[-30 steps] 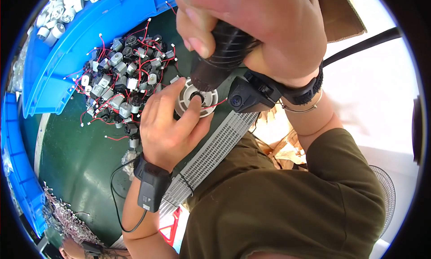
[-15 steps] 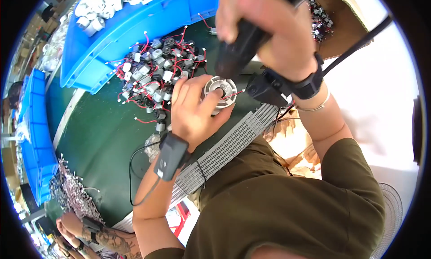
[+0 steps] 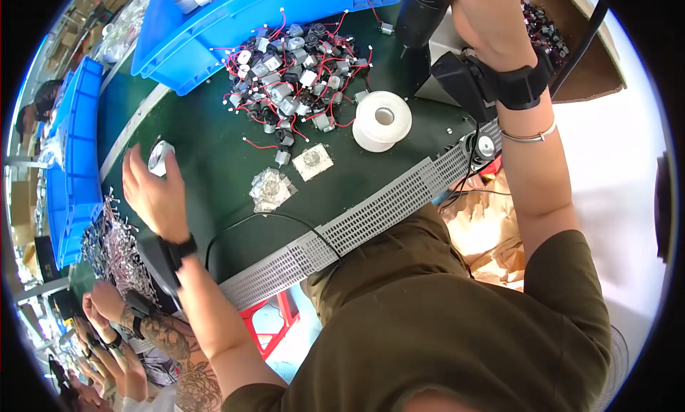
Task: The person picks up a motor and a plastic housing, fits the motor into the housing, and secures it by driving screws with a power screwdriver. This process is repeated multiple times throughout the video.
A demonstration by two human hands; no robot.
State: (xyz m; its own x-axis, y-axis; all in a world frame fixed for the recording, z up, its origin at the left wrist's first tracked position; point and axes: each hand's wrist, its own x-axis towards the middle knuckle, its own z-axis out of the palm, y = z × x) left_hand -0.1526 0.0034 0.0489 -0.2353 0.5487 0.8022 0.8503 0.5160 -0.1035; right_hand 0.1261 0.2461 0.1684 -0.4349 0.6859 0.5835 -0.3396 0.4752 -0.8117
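My left hand (image 3: 153, 198) is over the left part of the green table, fingers stretched out and apart. A small white round housing (image 3: 161, 158) is beside its thumb and fingertips, apparently resting on the table. My right hand (image 3: 492, 19) is wrapped round a black power screwdriver (image 3: 424, 16), whose thin bit points down near the table's far right. Below the screwdriver stands a white spool-shaped piece (image 3: 383, 119) with a hole in its middle. Left of it is a pile of small motors (image 3: 292, 76) with red wires and white plugs.
Blue bins (image 3: 214, 37) with white parts line the far side. Two crumpled pale lumps (image 3: 271, 191) lie near the grey slotted edge strip (image 3: 371, 230). A wire bundle (image 3: 118, 244) lies left, by other people's arms (image 3: 160, 330). A cardboard box (image 3: 585, 69) stands right.
My left hand has moved left, away from the white spool-shaped piece, with the white housing now beside its fingers. The screwdriver in my right hand has lifted off. The view has shifted.
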